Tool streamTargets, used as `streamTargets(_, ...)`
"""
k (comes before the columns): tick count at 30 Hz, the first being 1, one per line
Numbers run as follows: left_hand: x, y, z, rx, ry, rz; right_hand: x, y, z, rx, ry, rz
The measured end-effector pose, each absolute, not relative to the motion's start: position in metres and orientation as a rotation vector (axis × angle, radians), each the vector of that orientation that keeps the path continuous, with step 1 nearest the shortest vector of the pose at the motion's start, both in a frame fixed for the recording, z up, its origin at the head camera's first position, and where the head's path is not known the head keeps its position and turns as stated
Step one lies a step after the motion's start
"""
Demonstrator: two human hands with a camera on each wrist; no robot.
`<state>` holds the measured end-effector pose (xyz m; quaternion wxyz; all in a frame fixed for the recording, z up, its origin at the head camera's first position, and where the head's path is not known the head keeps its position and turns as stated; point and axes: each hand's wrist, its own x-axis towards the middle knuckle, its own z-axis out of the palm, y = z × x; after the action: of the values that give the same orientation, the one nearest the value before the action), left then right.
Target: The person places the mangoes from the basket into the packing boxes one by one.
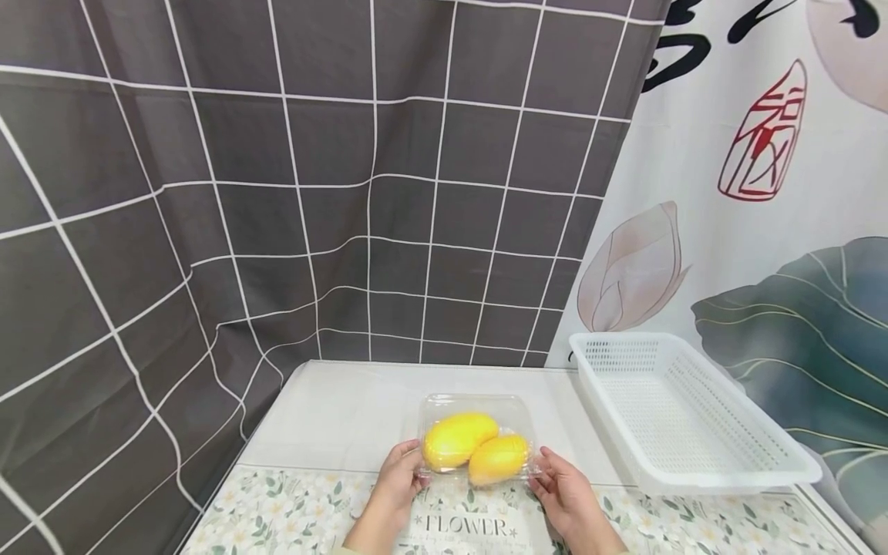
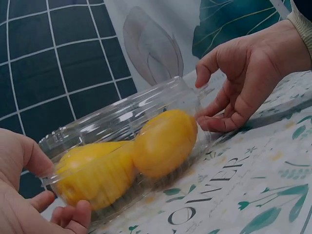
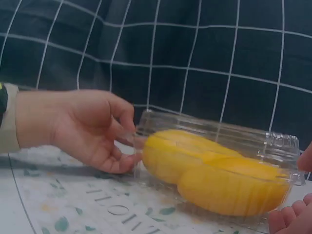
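Note:
A clear plastic clamshell box [image 1: 513, 408] holds two yellow mangoes [image 1: 458, 439], lying side by side under its transparent top. In the head view it is low in the middle, between both hands. My left hand [image 1: 400, 482] pinches the box's left edge, thumb above the rim and fingers below, as the left wrist view shows of this hand [image 2: 22, 185]. On the opposite end, my right hand [image 1: 565, 489] grips the rim in the same way. The right wrist view catches just part of the right hand [image 3: 292, 219] at its edge.
To the right stands a white perforated plastic basket [image 1: 694, 408]. Under the box lies a floral mat [image 1: 298, 509] printed "FLOWER", on a white table [image 1: 347, 408]. A dark grid-patterned curtain [image 1: 388, 208] hangs behind and to the left, a printed white cloth [image 1: 694, 154] at the right.

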<state>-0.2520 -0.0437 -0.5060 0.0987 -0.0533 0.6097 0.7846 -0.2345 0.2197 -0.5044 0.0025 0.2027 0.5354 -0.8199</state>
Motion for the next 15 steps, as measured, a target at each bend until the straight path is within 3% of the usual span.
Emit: streamTargets(15,-0.242,-0.041,-0.501,-0.227,1.498,2.473,-0.216,0.214,-0.487,0.620,1.137,-2.735)
